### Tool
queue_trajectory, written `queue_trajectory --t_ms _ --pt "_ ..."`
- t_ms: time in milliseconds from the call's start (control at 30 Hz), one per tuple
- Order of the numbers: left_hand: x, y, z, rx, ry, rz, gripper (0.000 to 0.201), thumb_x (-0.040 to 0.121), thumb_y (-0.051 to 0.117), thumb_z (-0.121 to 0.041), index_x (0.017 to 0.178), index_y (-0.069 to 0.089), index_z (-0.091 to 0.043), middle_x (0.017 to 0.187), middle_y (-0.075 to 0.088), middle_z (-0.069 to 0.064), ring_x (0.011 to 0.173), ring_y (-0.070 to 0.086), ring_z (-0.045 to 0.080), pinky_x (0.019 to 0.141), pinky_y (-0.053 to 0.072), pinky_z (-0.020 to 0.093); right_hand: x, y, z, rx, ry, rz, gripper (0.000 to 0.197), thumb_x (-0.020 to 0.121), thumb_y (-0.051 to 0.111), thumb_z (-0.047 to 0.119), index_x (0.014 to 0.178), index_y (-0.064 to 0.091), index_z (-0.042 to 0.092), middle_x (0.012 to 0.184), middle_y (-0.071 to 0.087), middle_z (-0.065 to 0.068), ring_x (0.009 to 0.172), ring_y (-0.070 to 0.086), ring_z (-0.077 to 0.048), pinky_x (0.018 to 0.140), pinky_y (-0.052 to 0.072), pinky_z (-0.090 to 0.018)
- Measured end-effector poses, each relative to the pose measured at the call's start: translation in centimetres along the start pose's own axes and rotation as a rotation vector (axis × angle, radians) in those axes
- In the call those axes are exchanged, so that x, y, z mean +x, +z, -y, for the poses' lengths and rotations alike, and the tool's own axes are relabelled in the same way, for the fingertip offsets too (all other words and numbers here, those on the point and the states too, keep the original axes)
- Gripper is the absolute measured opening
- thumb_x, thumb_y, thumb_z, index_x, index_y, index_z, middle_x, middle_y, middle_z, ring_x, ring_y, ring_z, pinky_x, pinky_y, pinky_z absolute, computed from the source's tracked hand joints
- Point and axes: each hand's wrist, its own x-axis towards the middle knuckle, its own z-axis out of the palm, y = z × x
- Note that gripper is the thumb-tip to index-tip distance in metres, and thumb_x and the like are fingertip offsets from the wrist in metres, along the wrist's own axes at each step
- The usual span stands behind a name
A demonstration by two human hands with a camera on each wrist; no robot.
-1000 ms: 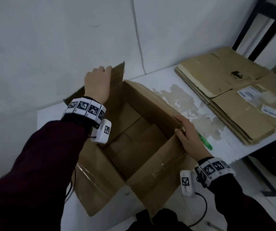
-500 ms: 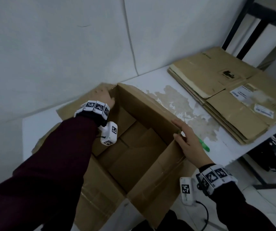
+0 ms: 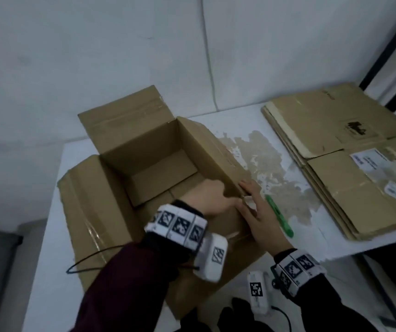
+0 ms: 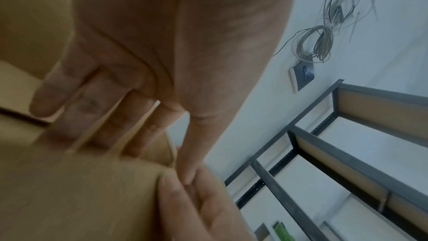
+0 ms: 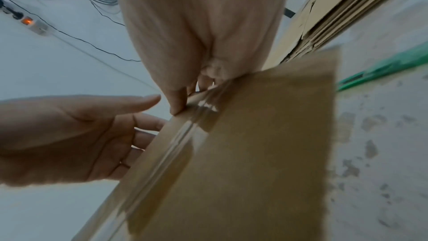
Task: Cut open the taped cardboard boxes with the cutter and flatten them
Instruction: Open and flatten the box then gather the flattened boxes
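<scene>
An open cardboard box stands on the white table with its flaps spread outward. My left hand reaches inside to the near right corner, its fingers straight against the cardboard. My right hand is on the outside of that corner. Its thumb presses the taped flap while the fingers lie behind it, pinching the edge. The two thumbs almost touch. The green cutter lies on the table just right of my right hand, held by neither hand.
A stack of flattened boxes covers the table's right end. A wall runs close behind the table. A dark metal shelf rack stands at the right, with coiled cables and a power strip nearby.
My left hand left the far-left flap and crossed into the box to the near right corner. The far flap has sprung back up. My right hand stayed on the corner.
</scene>
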Motion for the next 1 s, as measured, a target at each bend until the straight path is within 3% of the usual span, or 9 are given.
queue_trajectory --t_ms 100,200,333,467,533,667,767,867,1000 --pt "-1.4 4.3 -2.4 -0.084 -0.066 -0.061 0.044 0.096 0.043 -0.050 0.104 0.054 -0.008 0.108 0.063 0.013 0.091 0.058 0.028 0.077 0.050 0.037 -0.5 -1.6 -1.0 0.105 -0.074 0.068 0.043 0.098 0.045 0.014 0.140 0.041 0.023 0.154 0.026 0.011 0.144 0.014 -0.003 0.114 0.026 -0.020" --pt "-2.7 7.5 -3.8 -0.062 -0.183 -0.326 0.034 0.096 0.043 -0.045 0.113 0.050 -0.017 0.108 0.063 0.007 0.100 0.059 0.028 0.089 0.043 0.040 -1.4 -3.3 -2.4 0.195 -0.098 0.059 0.043 0.096 0.046 0.003 0.133 0.046 0.025 0.150 0.033 0.009 0.139 0.023 0.005 0.103 0.036 -0.009" --pt "-3.4 9.2 -3.5 -0.051 -0.170 -0.616 0.021 0.094 0.046 -0.043 0.103 0.051 -0.025 0.099 0.062 -0.003 0.100 0.055 0.022 0.099 0.023 0.041 -2.6 -4.9 -4.1 0.225 -0.048 -0.031 0.041 0.094 0.048 0.000 0.125 0.049 0.026 0.137 0.048 0.000 0.129 0.043 -0.009 0.087 0.042 -0.004" --pt "-5.4 8.2 -3.3 -0.172 -0.099 -0.801 0.018 0.093 0.049 -0.043 0.096 0.053 -0.026 0.088 0.058 -0.009 0.091 0.053 0.014 0.101 0.017 0.039 -2.7 -5.2 -4.7 0.239 0.127 0.003 0.030 0.096 0.051 0.017 0.125 0.047 0.025 0.128 0.050 0.003 0.124 0.047 -0.016 0.096 0.044 -0.026" --pt "-6.7 6.9 -2.8 -0.295 -0.060 -0.887 0.022 0.093 0.050 -0.045 0.092 0.054 -0.024 0.082 0.057 -0.008 0.085 0.051 0.010 0.099 0.018 0.036 -2.2 -4.9 -4.1 0.269 0.152 0.062 0.029 0.095 0.052 0.028 0.123 0.046 0.030 0.127 0.050 0.004 0.123 0.048 -0.017 0.103 0.043 -0.038" --pt "-9.4 5.1 -0.9 -0.614 0.022 -0.963 0.029 0.086 0.053 -0.053 0.096 0.058 -0.027 0.087 0.063 -0.011 0.099 0.042 -0.014 0.103 0.021 0.034 -0.8 -4.0 -0.7 0.317 0.102 0.148 0.034 0.095 0.047 0.039 0.127 0.047 0.027 0.127 0.053 0.004 0.118 0.051 -0.010 0.103 0.042 -0.034" --pt "-11.2 5.0 0.7 -0.993 0.157 -0.960 0.027 0.085 0.067 -0.041 0.093 0.061 -0.016 0.090 0.064 0.001 0.096 0.057 0.014 0.087 0.047 0.033 -0.3 -3.5 2.4 0.387 -0.009 0.189 0.033 0.097 0.045 0.034 0.117 0.052 0.009 0.106 0.061 -0.002 0.096 0.057 -0.005 0.088 0.045 -0.026" --pt "-12.3 5.5 1.6 -1.162 0.139 -1.046 0.029 0.084 0.065 -0.031 0.096 0.059 -0.005 0.090 0.061 0.012 0.088 0.056 0.022 0.083 0.046 0.040 0.2 -2.6 4.0 0.375 -0.116 0.213 0.036 0.095 0.050 0.024 0.128 0.049 0.010 0.121 0.060 0.006 0.110 0.056 0.000 0.092 0.045 -0.018" --pt "-13.8 6.9 2.9 -1.227 -0.002 -1.106 0.013 0.092 0.051 -0.003 0.104 0.057 -0.005 0.078 0.064 -0.014 0.082 0.060 -0.005 0.076 0.045 0.010 0.2 -0.4 4.4 0.177 -0.266 0.223 0.032 0.098 0.043 0.009 0.129 0.051 0.010 0.113 0.059 0.017 0.098 0.053 0.020 0.079 0.043 -0.003"
